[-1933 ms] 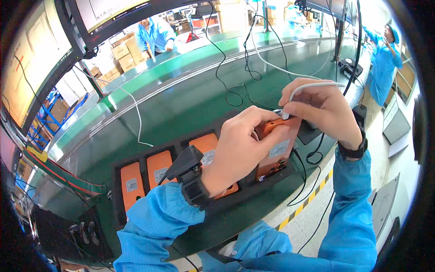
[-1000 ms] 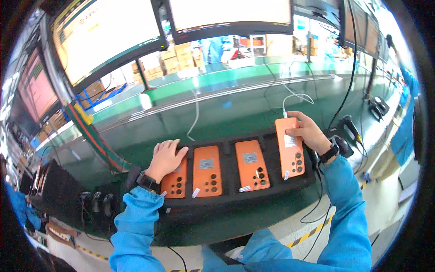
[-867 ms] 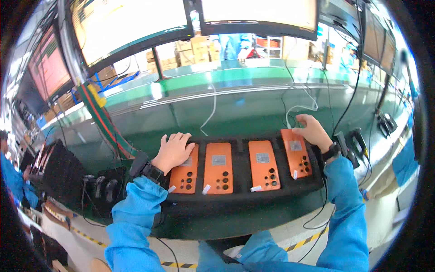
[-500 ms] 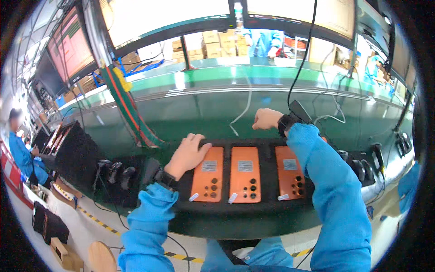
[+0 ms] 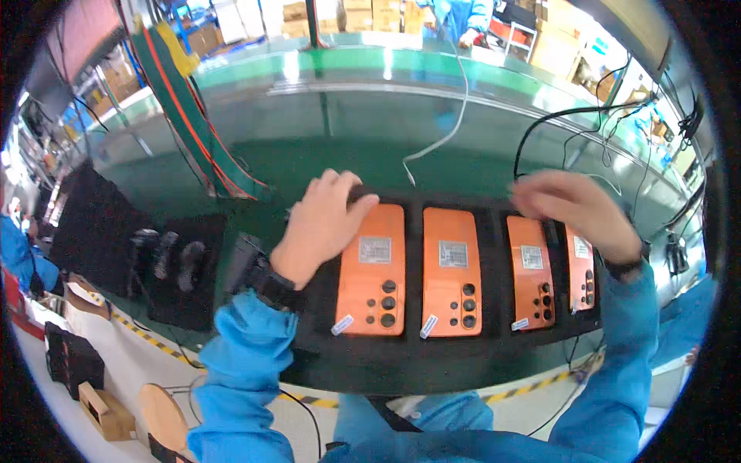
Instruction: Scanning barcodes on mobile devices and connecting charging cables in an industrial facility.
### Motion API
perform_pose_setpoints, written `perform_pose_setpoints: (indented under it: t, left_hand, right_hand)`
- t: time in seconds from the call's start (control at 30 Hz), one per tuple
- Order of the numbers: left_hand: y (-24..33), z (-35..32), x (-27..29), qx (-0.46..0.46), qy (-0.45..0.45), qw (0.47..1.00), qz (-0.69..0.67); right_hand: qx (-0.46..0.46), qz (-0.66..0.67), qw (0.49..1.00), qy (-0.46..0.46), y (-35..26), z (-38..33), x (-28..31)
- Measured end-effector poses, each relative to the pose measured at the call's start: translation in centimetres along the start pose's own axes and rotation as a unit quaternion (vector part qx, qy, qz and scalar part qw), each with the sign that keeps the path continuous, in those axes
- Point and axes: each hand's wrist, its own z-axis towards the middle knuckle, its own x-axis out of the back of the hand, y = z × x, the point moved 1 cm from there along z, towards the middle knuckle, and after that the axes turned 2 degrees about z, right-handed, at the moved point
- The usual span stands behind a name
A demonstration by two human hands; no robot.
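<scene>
While the left hand (image 5: 320,228) sits at the upper left corner of the leftmost phone (image 5: 370,270), I see its thumb and fingers spread apart, thumb by the phone's top edge; no phone gripped, can't tell if it presses on anything. Right hand (image 5: 575,208) is blurred, around the top ends of the two right-hand phones; fingers look bent, but I can't tell how wide they stand or whether they touch the black cable (image 5: 567,113) near the fingertips. Phones lie back up, side by side in the black tray (image 5: 494,270) on the green bench (image 5: 363,154).

For clean handling I'd steady the tray with the left, touch phones by the long edges only, stay off the lenses (image 5: 387,303) and pale tabs (image 5: 343,325), and watch the right sleeve (image 5: 614,363) near the rightmost phone (image 5: 579,270).

Count from my end: 4 orange phones, 1 tray, 4 labels (image 5: 375,251), one per phone. 3 big + 2 small lenses on each of the two left phones, others too small to count. 3 tabs clear, fourth unconfirmed. 1 white cable (image 5: 465,100) end on the bench beyond the tray
</scene>
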Motion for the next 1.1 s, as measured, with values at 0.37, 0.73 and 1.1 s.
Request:
perform_pose_setpoints:
  t: [0.37,0.73,1.1]
  left_hand:
    - [-0.2,0.4,-0.2,0.006,-0.019,1.000,0.020]
    - [1.0,0.4,-1.1,0.012,-0.008,1.000,0.020]
    - [1.0,0.4,0.2,0.072,-0.034,0.997,-0.007]
  right_hand:
    - [0.181,-0.167,0.956,0.160,-1.0,1.7,-10.1]
    - [-0.240,-0.307,0.912,-0.126,15.8,20.6,-1.7]
    - [-0.020,-0.319,0.930,-0.185,16.7,25.2,-7.1]
